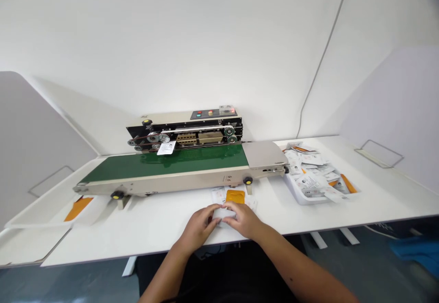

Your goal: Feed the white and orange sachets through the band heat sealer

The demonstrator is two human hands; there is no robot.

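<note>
Fingertips [215,211] of left hand [196,228] and right hand [244,220] pinched narrow on a white sachet [222,214], just beside an orange-marked packet [235,197] on the white table [154,220], with the green conveyor belt [164,165] of a band sealer [185,133] beyond and a sachet-filled white tray [302,198] far right.

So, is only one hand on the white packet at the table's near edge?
No, the left hand and the right hand are both on the white packet, one at each side.

At lower center you had two hands, your left hand [197,228] and right hand [243,220], on one white sachet [221,213]. You faced one band sealer [164,186] at center and two white trays, the far-left tray [34,223] and the right tray [295,189].
</note>
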